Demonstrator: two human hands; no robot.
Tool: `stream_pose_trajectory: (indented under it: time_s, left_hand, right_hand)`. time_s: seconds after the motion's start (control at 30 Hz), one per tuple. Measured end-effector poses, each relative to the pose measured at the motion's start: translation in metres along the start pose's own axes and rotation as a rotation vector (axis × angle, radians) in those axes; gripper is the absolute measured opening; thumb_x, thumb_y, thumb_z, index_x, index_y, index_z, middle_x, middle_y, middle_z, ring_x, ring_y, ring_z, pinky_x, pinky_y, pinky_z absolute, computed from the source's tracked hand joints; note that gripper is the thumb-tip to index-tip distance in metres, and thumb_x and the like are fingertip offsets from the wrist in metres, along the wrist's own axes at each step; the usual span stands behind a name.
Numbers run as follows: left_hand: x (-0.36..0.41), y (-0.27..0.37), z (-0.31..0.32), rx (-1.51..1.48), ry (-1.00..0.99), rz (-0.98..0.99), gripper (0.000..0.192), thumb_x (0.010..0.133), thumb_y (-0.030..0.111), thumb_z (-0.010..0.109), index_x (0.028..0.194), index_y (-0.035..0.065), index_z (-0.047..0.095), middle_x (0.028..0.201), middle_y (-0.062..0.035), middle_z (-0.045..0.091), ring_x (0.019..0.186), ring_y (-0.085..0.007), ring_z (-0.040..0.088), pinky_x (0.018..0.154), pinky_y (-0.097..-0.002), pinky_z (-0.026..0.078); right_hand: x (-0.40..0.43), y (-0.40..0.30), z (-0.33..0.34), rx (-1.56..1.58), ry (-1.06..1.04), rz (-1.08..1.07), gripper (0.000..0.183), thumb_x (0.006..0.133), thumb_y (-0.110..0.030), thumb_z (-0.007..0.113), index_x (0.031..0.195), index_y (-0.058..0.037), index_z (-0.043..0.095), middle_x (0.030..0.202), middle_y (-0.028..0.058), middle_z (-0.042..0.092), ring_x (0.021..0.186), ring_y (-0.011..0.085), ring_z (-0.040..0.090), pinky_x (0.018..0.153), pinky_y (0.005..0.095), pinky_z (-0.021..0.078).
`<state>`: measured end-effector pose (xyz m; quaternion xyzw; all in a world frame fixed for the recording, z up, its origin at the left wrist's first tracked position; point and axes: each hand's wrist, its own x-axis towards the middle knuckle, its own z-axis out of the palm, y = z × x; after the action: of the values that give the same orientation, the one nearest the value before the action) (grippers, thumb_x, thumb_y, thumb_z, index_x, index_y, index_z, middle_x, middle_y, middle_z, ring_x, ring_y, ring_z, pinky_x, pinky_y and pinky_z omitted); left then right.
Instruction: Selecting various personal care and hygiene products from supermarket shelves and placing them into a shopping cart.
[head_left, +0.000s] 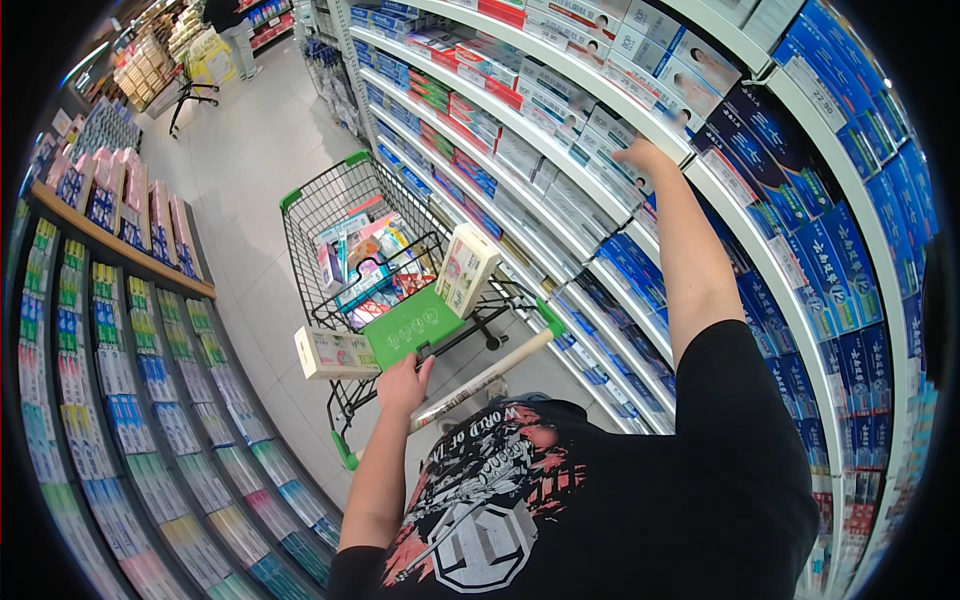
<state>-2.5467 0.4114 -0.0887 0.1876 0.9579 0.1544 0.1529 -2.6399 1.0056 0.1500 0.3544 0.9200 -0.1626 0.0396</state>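
My right hand (646, 159) reaches out to a shelf of white and grey boxed toothpaste (600, 154). Its fingertips are at the cartons, but whether they grip one is not clear. My left hand (403, 386) is at the near edge of the green seat panel (412, 328) of a shopping cart, its fingers curled at that edge. Behind the panel, the wire basket (330, 187) holds several colourful packages (367, 255). Two cream-coloured packs stand at the panel's sides, one at the left (337, 352) and one at the right (466, 270).
The cart's handle (487, 379) crosses before my body. Blue toothpaste boxes (832, 277) fill shelves at the right. A toothbrush rack (142, 367) lines the left side, beside pink packages (124, 195). Farther up the tiled aisle (225, 150) are another cart (191, 94) and a person (238, 37).
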Motion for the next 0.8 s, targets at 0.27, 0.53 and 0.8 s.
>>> stream_pose_trajectory:
  time_s: [0.27, 0.53, 0.8]
  left_hand:
    - [-0.001, 0.002, -0.003, -0.022, 0.015, 0.005, 0.053, 0.104, 0.058, 0.048, 0.103, 0.0098, 0.069, 0.096, -0.0152, 0.075, 0.091, -0.0355, 0.072, 0.077, -0.0497, 0.056]
    - [0.002, 0.001, -0.002, -0.036, -0.009, 0.008, 0.055, 0.104, 0.059, 0.047, 0.104, 0.0081, 0.068, 0.103, -0.0165, 0.074, 0.097, -0.0366, 0.071, 0.082, -0.0501, 0.055]
    - [-0.001, -0.001, -0.007, -0.041, -0.060, -0.011, 0.055, 0.105, 0.059, 0.045, 0.106, 0.0086, 0.066, 0.104, -0.0174, 0.074, 0.100, -0.0375, 0.070, 0.084, -0.0502, 0.055]
  right_hand:
    - [0.008, 0.004, 0.007, 0.022, 0.060, 0.002, 0.111, 0.073, -0.036, 0.089, 0.161, 0.0015, 0.031, 0.157, 0.0250, 0.046, 0.142, 0.0347, 0.050, 0.120, 0.0381, 0.0395]
    - [-0.024, -0.007, 0.007, -0.276, 0.280, -0.105, 0.110, 0.076, -0.051, 0.089, 0.159, -0.0019, 0.035, 0.159, 0.0230, 0.046, 0.144, 0.0389, 0.048, 0.117, 0.0427, 0.0425]
    - [-0.055, -0.072, 0.011, -0.247, 0.246, -0.074, 0.079, 0.103, -0.058, 0.054, 0.156, -0.0011, 0.040, 0.152, 0.0272, 0.051, 0.140, 0.0406, 0.051, 0.113, 0.0491, 0.0447]
